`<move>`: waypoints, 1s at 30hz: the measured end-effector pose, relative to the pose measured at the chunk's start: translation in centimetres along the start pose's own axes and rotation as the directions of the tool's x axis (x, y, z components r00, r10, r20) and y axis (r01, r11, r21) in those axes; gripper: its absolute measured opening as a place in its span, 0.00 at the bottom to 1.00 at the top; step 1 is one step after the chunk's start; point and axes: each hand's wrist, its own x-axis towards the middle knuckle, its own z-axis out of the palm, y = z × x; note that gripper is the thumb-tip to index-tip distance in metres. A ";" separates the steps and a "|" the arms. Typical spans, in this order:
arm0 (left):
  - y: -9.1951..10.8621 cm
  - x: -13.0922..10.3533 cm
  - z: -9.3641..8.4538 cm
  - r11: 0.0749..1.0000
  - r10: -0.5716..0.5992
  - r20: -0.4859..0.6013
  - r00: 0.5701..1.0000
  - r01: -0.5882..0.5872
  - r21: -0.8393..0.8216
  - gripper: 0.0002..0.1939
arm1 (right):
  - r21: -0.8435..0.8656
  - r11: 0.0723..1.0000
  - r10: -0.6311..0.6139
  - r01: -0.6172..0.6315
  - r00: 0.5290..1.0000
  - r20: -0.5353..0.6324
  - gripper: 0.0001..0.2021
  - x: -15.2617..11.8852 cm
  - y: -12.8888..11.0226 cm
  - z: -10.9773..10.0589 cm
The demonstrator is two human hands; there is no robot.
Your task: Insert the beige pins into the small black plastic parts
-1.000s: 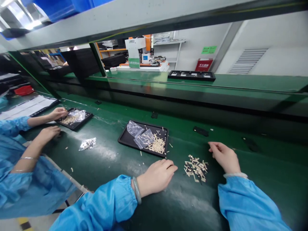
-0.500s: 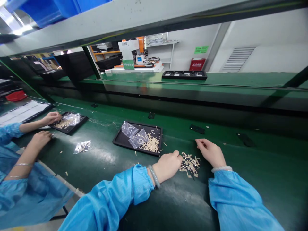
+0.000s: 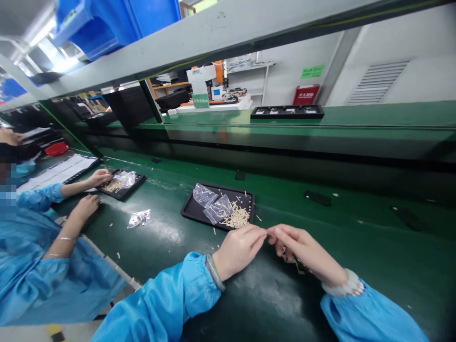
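Note:
My left hand (image 3: 239, 251) is closed in a pinch, its fingertips meeting those of my right hand (image 3: 297, 244) over the green bench. Something tiny seems to be between the fingertips, too small to name. The fingers of my right hand are closed too, held above a pile of small beige and dark pieces (image 3: 300, 269), which it mostly hides. Just behind my left hand lies a black tray (image 3: 188, 209) with small beige strips (image 3: 238, 216) and clear plastic bags (image 3: 218, 209).
At left a co-worker's hands (image 3: 87, 207) work by another black tray (image 3: 132, 189) of strips. A small bag (image 3: 138, 218) lies between the trays. Flat black parts (image 3: 318, 198) lie along the back. A grey shelf beam (image 3: 171, 45) crosses overhead.
My right hand has come left and toward me to meet my left hand, now covering most of the pile. My left hand has moved off the pile's edge. The view has shifted left.

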 end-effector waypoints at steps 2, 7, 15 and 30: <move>0.0 -0.3 -0.1 0.996 -0.071 -0.039 0.997 0.068 -0.063 0.10 | 0.028 1.000 -0.002 0.000 0.997 0.072 0.18 -0.3 -0.4 0.9; 0.1 -0.6 -0.5 0.971 -0.180 -0.078 0.981 0.165 -0.174 0.09 | -0.257 0.963 -0.079 0.075 0.997 -0.006 0.14 -0.6 -0.3 0.8; 0.0 -1.0 -2.3 0.873 -0.329 -0.038 0.944 0.288 -0.395 0.08 | -0.877 0.469 -0.313 0.106 0.948 -0.052 0.14 -0.3 2.4 -2.6; 0.4 -1.3 -2.8 0.792 -0.380 -0.053 0.924 0.295 -0.534 0.07 | -0.142 0.988 -0.061 0.053 0.997 -0.054 0.16 -0.5 -3.1 3.4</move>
